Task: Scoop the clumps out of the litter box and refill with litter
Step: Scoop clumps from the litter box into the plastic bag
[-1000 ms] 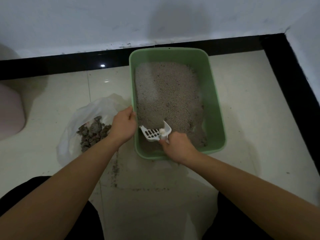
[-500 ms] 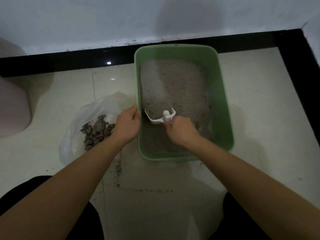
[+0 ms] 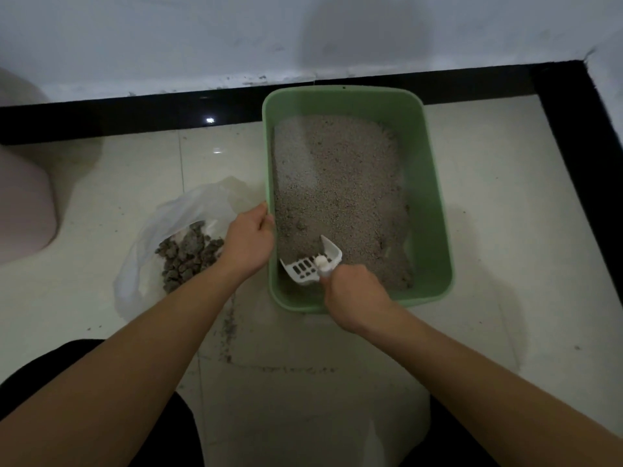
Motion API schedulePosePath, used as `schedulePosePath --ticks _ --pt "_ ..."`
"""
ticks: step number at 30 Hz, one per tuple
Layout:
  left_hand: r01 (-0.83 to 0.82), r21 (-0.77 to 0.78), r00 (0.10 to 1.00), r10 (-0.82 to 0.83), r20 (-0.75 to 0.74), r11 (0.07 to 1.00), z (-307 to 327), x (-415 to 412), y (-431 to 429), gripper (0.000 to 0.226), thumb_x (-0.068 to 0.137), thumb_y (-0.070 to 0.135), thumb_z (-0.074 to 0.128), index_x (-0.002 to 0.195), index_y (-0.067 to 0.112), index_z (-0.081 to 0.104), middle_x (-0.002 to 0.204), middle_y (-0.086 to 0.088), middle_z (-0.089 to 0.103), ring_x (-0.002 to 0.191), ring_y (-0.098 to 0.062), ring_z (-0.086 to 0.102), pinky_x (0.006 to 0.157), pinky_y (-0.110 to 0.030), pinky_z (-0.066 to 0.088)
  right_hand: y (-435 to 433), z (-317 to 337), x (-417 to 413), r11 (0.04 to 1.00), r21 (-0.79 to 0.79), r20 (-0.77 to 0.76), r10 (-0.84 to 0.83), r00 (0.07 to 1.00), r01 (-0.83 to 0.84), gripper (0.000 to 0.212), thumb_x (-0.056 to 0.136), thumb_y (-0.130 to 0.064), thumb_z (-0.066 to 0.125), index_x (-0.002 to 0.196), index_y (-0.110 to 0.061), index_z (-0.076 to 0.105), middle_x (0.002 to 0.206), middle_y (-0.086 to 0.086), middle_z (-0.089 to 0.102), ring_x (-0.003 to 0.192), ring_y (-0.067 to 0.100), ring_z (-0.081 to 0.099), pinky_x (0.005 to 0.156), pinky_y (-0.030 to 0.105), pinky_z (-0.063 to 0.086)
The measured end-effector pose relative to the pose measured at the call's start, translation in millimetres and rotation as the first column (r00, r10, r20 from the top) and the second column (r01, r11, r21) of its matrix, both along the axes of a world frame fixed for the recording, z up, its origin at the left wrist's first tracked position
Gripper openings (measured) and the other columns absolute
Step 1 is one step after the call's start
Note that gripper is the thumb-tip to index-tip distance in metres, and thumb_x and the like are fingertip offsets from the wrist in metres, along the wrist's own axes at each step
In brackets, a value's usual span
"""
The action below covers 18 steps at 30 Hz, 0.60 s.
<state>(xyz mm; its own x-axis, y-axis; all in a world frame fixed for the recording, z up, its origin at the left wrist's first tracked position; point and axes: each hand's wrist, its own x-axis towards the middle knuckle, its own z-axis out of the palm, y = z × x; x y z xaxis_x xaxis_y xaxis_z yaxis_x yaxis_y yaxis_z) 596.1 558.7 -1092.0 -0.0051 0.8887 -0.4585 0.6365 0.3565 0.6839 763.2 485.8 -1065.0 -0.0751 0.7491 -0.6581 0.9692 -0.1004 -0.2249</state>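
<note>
A green litter box point(image 3: 435, 210) stands on the tiled floor against the back wall, holding grey litter point(image 3: 337, 176). My right hand point(image 3: 354, 298) grips the handle of a white slotted scoop point(image 3: 312, 264) at the box's near left corner, its blade low over the litter. My left hand point(image 3: 249, 241) holds the box's left rim, fingers curled over the edge. To the left of the box lies an open clear plastic bag point(image 3: 168, 224) with a pile of dark clumps point(image 3: 188, 254) in it.
A pale pink object point(image 3: 23, 203) stands at the far left. Spilled litter grains point(image 3: 229, 328) lie on the floor in front of the box. A black skirting point(image 3: 101, 119) runs along the wall and down the right side. My dark-clad knees fill the bottom corners.
The scoop went forward into the litter half a second ago and has come back to the near left corner, slotted face up. My left hand stays on the rim.
</note>
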Motion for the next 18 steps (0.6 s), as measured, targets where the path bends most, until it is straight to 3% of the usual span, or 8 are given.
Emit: schedulePosePath --ticks 2,5,8,11,15,18 --pt "-0.009 0.004 1.000 0.009 0.002 1.000 1 2 0 0.039 0.104 0.015 0.040 0.138 -0.004 0.046 0.139 -0.021 0.051 0.128 -0.033 0.047 0.094 -0.023 0.031 7 -12 1 0.994 0.068 -0.048 -0.084 0.995 0.087 0.035 0.099 -0.012 0.039 0.127 -0.014 0.059 0.090 0.011 0.055 0.077 0.030 0.053 0.064 0.033 0.038" --pt "-0.003 0.023 1.000 0.003 -0.001 1.000 0 1 -1 0.041 0.103 0.016 0.041 0.140 -0.003 0.044 0.143 -0.019 0.048 0.132 -0.030 0.044 0.101 -0.022 0.028 22 -31 -1 0.965 0.113 -0.158 -0.217 0.963 0.236 0.036 0.103 -0.012 0.035 0.132 -0.012 0.056 0.104 0.017 0.064 0.091 0.035 0.063 0.070 0.035 0.046" --pt "0.010 0.048 1.000 -0.010 -0.003 0.999 -5 -1 0 0.040 0.103 0.017 0.041 0.138 0.000 0.049 0.136 -0.021 0.055 0.125 -0.031 0.051 0.105 -0.032 0.036 38 -43 -12 0.912 0.003 -0.265 -0.395 0.880 0.410 0.036 0.106 -0.024 0.033 0.132 -0.008 0.053 0.112 0.021 0.063 0.101 0.038 0.062 0.082 0.040 0.050" --pt "0.003 0.055 1.000 -0.002 -0.014 0.999 -2 1 0 0.041 0.102 0.015 0.042 0.139 -0.003 0.046 0.141 -0.019 0.050 0.131 -0.031 0.046 0.105 -0.029 0.032 54 -56 -26 0.820 -0.018 -0.299 -0.551 0.779 0.572 0.042 0.106 -0.040 0.030 0.118 -0.006 0.051 0.116 0.021 0.063 0.108 0.038 0.060 0.080 0.039 0.041" --pt "0.000 0.051 1.000 0.000 -0.001 0.999 -3 1 0 0.043 0.098 0.022 0.041 0.126 -0.007 0.056 0.124 -0.026 0.060 0.116 -0.036 0.056 0.094 -0.032 0.041 54 -63 -28 0.816 0.077 -0.322 -0.523 0.789 0.573 0.041 0.106 -0.041 0.028 0.116 -0.007 0.049 0.114 0.019 0.064 0.106 0.038 0.060 0.073 0.037 0.033" --pt "-0.034 0.023 0.999 0.034 0.004 0.999 -4 2 0 0.037 0.102 0.013 0.043 0.131 -0.009 0.051 0.133 -0.025 0.055 0.124 -0.034 0.051 0.088 -0.018 0.030 47 -61 -20 0.824 0.135 -0.348 -0.480 0.805 0.550 0.039 0.106 -0.040 0.030 0.116 -0.008 0.049 0.111 0.018 0.064 0.102 0.039 0.060 0.071 0.036 0.032"
